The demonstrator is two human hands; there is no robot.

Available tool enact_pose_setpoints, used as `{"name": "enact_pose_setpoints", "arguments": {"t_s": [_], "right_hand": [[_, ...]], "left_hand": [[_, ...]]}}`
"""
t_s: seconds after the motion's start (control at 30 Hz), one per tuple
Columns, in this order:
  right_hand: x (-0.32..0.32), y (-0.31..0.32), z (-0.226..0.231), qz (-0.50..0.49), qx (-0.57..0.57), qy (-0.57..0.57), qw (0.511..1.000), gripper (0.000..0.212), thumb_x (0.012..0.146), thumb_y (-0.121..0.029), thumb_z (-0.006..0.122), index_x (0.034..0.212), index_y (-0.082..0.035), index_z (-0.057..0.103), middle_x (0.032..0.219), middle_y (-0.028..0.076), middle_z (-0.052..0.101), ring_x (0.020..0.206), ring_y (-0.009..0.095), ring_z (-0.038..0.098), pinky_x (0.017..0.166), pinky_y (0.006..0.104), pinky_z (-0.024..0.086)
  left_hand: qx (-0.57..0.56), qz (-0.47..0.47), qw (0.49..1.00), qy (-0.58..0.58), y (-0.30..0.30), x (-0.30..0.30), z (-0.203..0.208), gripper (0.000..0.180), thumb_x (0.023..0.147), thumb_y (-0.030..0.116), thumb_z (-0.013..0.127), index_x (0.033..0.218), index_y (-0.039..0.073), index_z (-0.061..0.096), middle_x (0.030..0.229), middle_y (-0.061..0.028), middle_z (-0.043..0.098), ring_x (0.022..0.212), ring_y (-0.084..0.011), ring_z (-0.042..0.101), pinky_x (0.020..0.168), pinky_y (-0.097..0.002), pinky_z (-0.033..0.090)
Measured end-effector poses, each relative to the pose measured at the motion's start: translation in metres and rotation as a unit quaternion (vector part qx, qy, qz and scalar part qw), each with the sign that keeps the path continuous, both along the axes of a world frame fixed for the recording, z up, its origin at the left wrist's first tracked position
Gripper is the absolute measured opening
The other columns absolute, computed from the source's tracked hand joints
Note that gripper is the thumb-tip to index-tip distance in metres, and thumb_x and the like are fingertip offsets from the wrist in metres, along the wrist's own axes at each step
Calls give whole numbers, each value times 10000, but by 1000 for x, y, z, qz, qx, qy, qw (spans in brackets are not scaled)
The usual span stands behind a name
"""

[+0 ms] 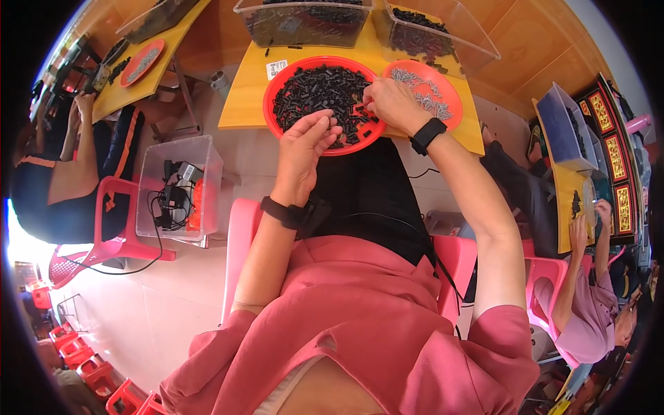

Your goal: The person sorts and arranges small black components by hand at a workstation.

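A round red tray (pixel 270 104) full of small black plastic pieces (pixel 318 93) sits on the yellow table before me. Over its near edge is my left hand (pixel 304 146), palm turned up, thumb pressed to curled fingers; whatever they pinch is too small to make out. My right hand (pixel 395 104) reaches to the tray's right side, its fingertips closed together just above the black pieces, and what is between them is hidden. Partly behind that hand lies an orange-red plate (pixel 453 93) with small grey metal pieces (pixel 432 106), which look like screws or pins.
Clear bins of black pieces, one at the back (pixel 304 28) and one at back right (pixel 477 45), stand on the yellow table (pixel 242 104). A clear box (pixel 149 176) with cables is on the floor at left. Co-workers sit at tables on both sides.
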State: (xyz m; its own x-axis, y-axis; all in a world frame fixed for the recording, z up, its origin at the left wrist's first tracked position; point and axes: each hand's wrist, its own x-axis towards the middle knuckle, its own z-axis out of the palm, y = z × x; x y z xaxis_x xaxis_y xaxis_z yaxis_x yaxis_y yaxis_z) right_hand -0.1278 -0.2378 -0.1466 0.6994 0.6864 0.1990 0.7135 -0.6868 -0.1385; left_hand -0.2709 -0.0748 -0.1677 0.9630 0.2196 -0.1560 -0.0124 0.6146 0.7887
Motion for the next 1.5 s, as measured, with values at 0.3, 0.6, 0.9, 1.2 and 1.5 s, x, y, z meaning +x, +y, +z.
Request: {"name": "enact_pose_setpoints", "arguments": {"t_s": [0.3, 0.6, 0.9, 1.2, 1.5], "right_hand": [[1, 2, -1, -8, -9, 29, 1000, 118, 718, -107, 638, 768, -3, 661, 737, 180, 645, 741, 359, 634, 665, 427, 512], [-44, 6, 30, 7, 284, 267, 921, 130, 758, -117, 683, 770, 7, 647, 688, 40, 658, 616, 79, 611, 580, 226, 483], [-68, 11, 45, 86, 284, 300, 906, 97, 766, -73, 650, 806, 16, 644, 677, 55, 647, 614, 95, 604, 564, 248, 481], [-71, 12, 39, 60, 388, 304, 868, 151, 803, -120, 674, 865, 15, 649, 714, 55, 653, 647, 90, 611, 597, 237, 481], [-74, 8, 37, 106, 316, 188, 924, 163, 801, -159, 683, 881, -17, 685, 745, 68, 614, 621, 128, 581, 574, 274, 460]], "left_hand": [[1, -11, 1000, -18, -2, -1, 4, 262, 865, 22, 610, 1122, -28, 595, 996, -105, 652, 868, -153, 633, 797, -237, 511], [8, -22, 1000, -19, 0, 1, -1, 242, 879, 27, 595, 1116, -21, 597, 1008, -102, 651, 871, -148, 630, 817, -245, 508], [13, -11, 999, -28, -4, 1, -1, 229, 889, 31, 585, 1111, -23, 581, 965, -94, 654, 831, -132, 642, 755, -221, 520], [43, -12, 998, -49, -7, 0, 2, 212, 886, 66, 604, 1080, -6, 557, 931, -87, 658, 772, -127, 647, 684, -212, 516], [-26, -30, 999, -23, -6, 0, 1, 174, 906, 107, 596, 1055, 21, 572, 900, -67, 648, 771, -129, 636, 691, -221, 519]]}}
